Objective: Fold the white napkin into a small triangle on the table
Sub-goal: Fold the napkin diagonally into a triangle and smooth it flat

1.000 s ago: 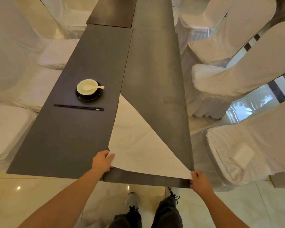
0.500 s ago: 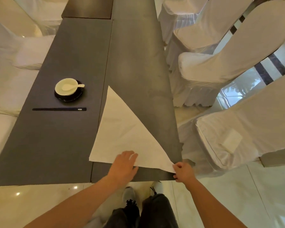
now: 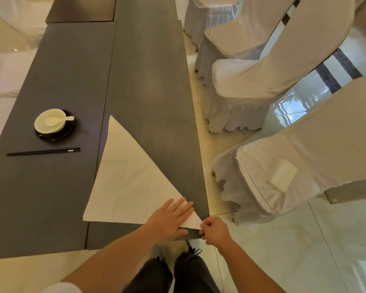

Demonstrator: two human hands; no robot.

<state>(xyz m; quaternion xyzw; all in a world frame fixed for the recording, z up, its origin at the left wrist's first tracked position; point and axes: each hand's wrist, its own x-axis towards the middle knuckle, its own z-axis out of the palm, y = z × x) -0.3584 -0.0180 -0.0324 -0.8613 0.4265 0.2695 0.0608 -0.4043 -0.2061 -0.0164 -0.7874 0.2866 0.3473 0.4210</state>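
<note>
A long dark grey table (image 3: 148, 85) runs away from the camera, built of several panels with visible seams. Chairs (image 3: 251, 81) in white covers with pleated skirts stand along its right side — more white covers (image 3: 6, 72) line the left, partly cut off by the frame. The floor (image 3: 304, 240) is glossy pale tile (cream near the table, whiter to the right), and it mirrors bright light and greenery beside a dark striped band (image 3: 330, 77) — small lamp glints show near the bottom left.

Napkin (image 3: 127, 182) near corner hidden under hands; table (image 3: 148, 81) far end cut off.
</note>
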